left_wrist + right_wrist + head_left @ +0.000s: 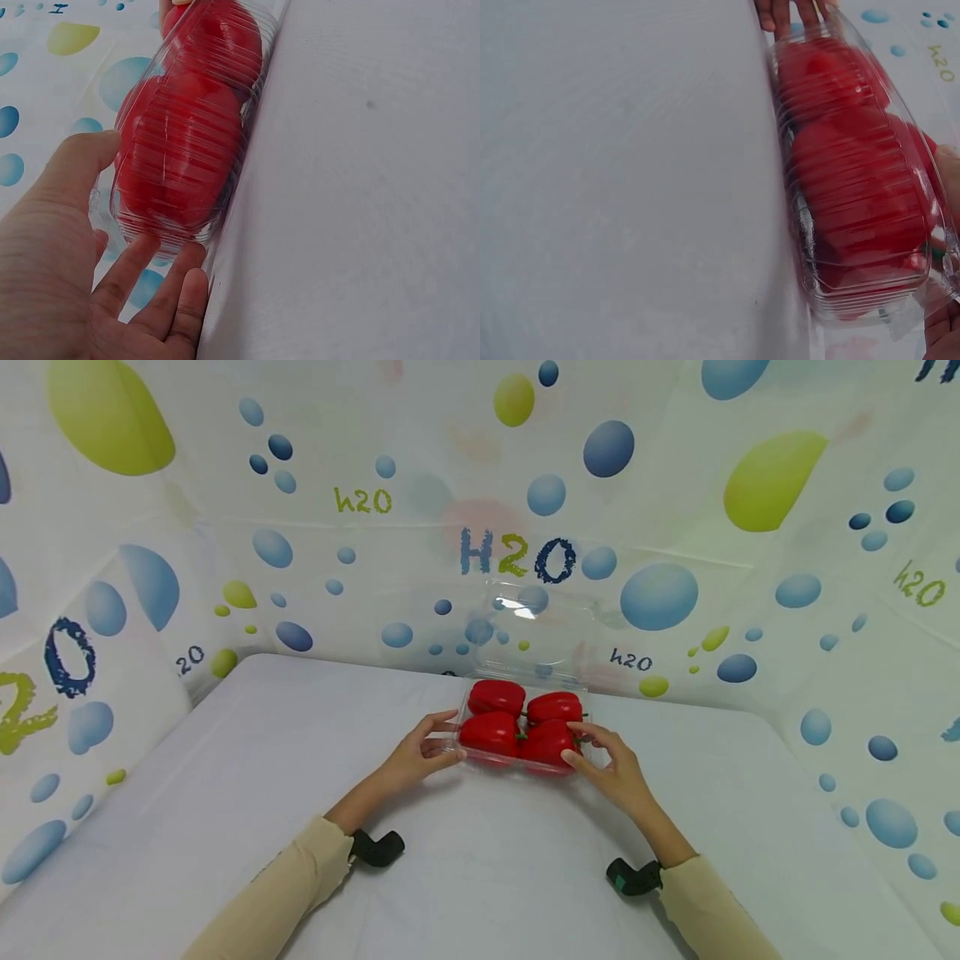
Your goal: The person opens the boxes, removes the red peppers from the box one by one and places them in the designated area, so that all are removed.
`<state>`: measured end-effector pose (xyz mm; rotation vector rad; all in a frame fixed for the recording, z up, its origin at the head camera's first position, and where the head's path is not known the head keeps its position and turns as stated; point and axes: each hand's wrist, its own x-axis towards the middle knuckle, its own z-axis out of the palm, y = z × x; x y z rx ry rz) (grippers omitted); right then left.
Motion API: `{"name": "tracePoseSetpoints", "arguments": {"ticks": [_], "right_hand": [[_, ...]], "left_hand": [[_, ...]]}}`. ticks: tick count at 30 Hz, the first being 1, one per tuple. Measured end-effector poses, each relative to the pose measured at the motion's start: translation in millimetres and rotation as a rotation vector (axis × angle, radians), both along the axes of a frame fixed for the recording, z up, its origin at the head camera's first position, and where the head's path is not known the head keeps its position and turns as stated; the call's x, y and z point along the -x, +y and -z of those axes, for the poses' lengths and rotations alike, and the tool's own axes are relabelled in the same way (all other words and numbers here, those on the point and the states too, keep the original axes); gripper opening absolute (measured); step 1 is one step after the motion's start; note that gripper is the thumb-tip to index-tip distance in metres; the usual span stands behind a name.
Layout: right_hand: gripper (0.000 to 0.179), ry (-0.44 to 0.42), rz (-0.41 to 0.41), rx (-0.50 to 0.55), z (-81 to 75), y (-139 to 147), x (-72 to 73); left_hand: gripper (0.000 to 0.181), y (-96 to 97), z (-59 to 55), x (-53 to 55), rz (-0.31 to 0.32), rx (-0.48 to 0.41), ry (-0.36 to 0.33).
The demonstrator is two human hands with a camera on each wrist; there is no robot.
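A clear plastic clamshell container [517,763] sits on the white table, its transparent lid [532,639] raised at the back. Several red bell peppers [491,732] fill its base in two rows. My left hand [412,756] holds the container's left end, thumb near the front corner; in the left wrist view its fingers [187,292] touch the ribbed end wall. My right hand [618,772] reaches over the right end, with thumb and index finger on the front right bell pepper [546,743]. In the right wrist view, the right thumb [949,176] lies against red pepper skin above the rim.
White cloth covers the table [480,877]. Right behind the container rises a white backdrop [420,585] printed with blue and green drops. Each wrist carries a small black camera, one on the left [377,848] and one on the right [633,877].
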<state>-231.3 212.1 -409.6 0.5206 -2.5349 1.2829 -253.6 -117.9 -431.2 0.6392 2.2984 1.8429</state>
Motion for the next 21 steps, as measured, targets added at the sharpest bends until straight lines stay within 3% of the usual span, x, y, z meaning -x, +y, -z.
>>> {"name": "tracePoseSetpoints", "arguments": {"ticks": [9, 21], "right_hand": [[0.046, 0.014, -0.010, 0.037, 0.6, -3.1, 2.4], [0.044, 0.022, 0.022, -0.026, -3.4, -10.2, 1.0]], "left_hand": [[0.071, -0.1, -1.1, -0.9, -0.012, 0.016, -0.012], [0.071, -0.1, -1.7, -2.3, 0.002, -0.009, -0.016]]}}
